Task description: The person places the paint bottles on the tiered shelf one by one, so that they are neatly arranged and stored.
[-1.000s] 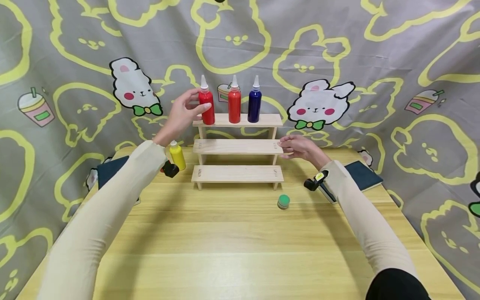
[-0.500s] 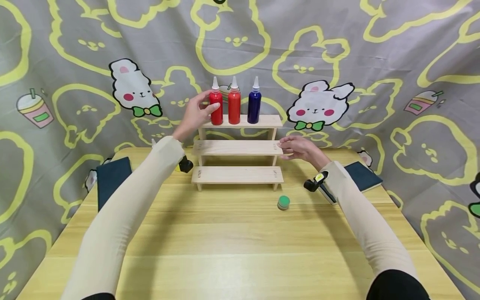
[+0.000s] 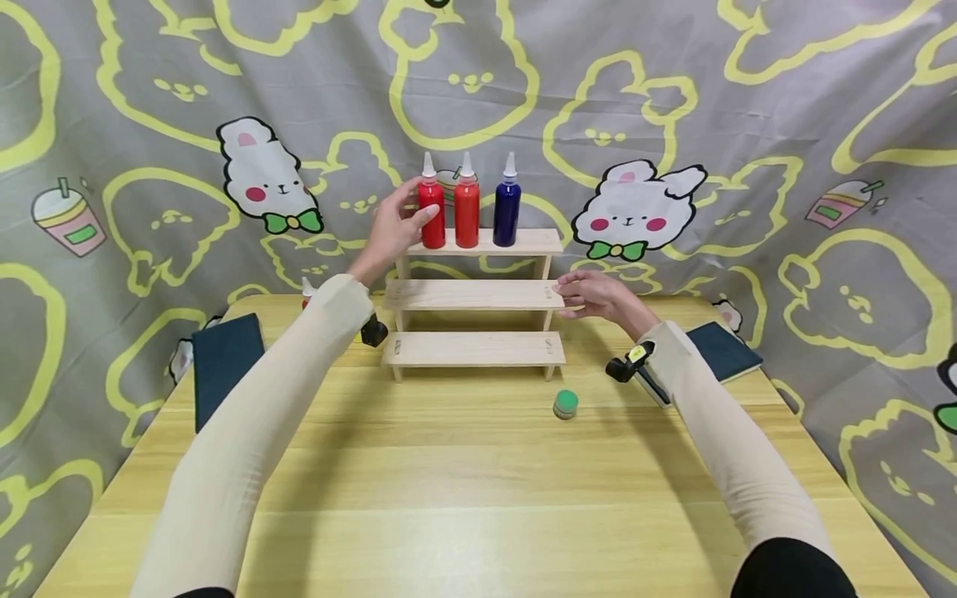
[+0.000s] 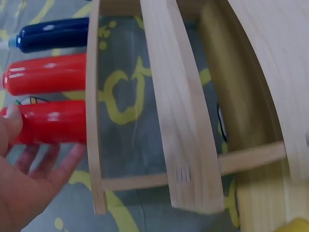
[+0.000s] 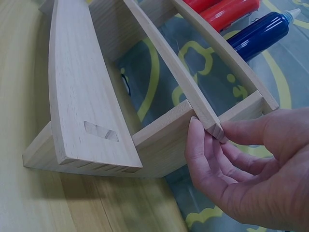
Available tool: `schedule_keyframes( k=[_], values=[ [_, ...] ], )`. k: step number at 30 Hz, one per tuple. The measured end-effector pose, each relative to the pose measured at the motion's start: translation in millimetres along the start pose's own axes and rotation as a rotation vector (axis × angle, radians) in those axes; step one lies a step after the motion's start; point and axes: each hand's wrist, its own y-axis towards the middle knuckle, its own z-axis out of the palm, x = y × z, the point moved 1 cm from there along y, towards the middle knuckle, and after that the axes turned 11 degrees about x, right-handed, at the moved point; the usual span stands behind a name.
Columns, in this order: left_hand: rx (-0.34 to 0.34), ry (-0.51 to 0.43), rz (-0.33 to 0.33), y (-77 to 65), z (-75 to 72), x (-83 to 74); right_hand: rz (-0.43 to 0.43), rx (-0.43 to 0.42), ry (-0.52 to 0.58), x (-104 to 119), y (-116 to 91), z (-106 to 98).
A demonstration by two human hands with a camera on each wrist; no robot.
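On the top step of a three-step wooden rack [image 3: 474, 296], my left hand [image 3: 390, 231] grips a red squeeze bottle [image 3: 432, 234] with a white pointed nozzle. The thumb lies across its front and the fingers go behind it; in the left wrist view its base is at the top board. Close to its right stands a second red bottle [image 3: 467, 218], then a dark blue bottle [image 3: 507, 216] after a gap. All three are upright. My right hand [image 5: 256, 169] pinches the right end of the middle board [image 5: 178, 67] between thumb and fingers.
A green-lidded jar [image 3: 566, 404] stands on the table [image 3: 486, 482] before the rack's right end. Dark notebooks lie at the left [image 3: 224, 357] and right [image 3: 723, 349]. Behind the left sleeve, a white nozzle [image 3: 307, 287] shows. A patterned curtain [image 3: 478, 100] hangs behind.
My left hand has slid the red bottle rightward along the top step, close to the second red bottle, and then stayed nearly still. My right hand has kept its place on the rack.
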Motion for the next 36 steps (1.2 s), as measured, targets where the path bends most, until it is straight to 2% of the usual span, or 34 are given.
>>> schedule_keyframes(
  k=[6,12,18,23,32,36],
  values=[
    [-0.043,0.065,-0.038,-8.1,-4.3,-3.8,0.006,-0.013,0.006,-1,1,2],
    [-0.111,0.062,-0.007,-28.2,-27.6,2.1,0.016,-0.007,0.01,0,2,4],
    [-0.155,-0.004,0.001,-53.1,-51.0,12.7,0.004,0.006,-0.012,3,-1,2],
    [-0.186,0.045,0.023,-74.2,-64.6,21.3,0.0,0.022,0.003,3,-1,2],
    [-0.242,0.099,0.047,-107.1,-72.2,32.5,0.0,0.021,0.015,2,-1,2],
    [-0.278,0.101,0.053,-118.1,-76.8,47.1,0.0,0.021,0.026,3,-1,2]
  ],
)
